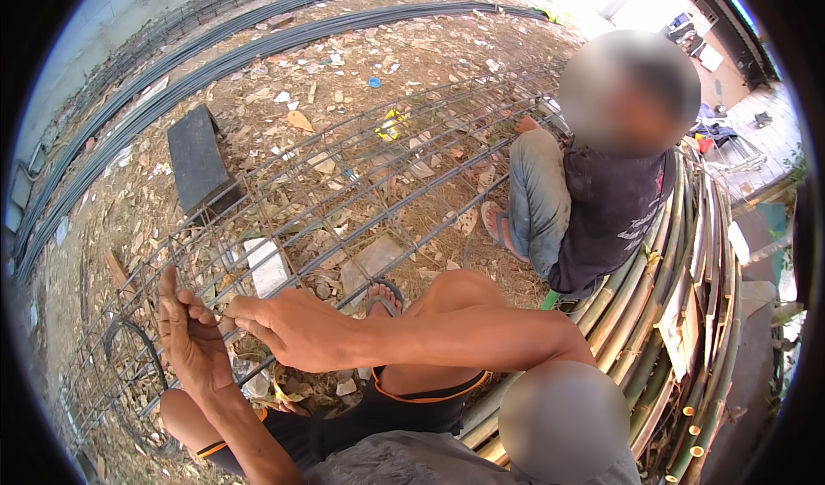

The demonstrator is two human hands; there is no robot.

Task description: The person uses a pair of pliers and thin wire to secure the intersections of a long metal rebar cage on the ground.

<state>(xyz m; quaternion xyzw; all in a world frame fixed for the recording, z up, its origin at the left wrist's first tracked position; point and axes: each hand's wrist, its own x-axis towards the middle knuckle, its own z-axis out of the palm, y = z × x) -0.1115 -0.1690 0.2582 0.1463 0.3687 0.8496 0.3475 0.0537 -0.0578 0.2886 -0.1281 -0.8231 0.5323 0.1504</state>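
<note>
I sit beside a long cage of steel reinforcing bars [412, 250], tied with square wire stirrups. My left hand [191, 335] is raised over the cage's near left end, one finger stretched up and the others loosely bent. No object shows in it. My right hand [296, 326] reaches across to the left, its fingertips drawn together close beside my left fingers. Whatever those fingertips hold, if anything, is too small to make out. A loop of dark wire [112, 330] hangs by the cage just left of my left hand.
A co-worker [614, 201] squats at the right, one hand by the cage's far end. Bamboo poles [640, 313] lie stacked beneath and behind us. A black block [198, 154], a white tile piece [266, 266] and bundled steel rods [284, 40] lie on littered soil.
</note>
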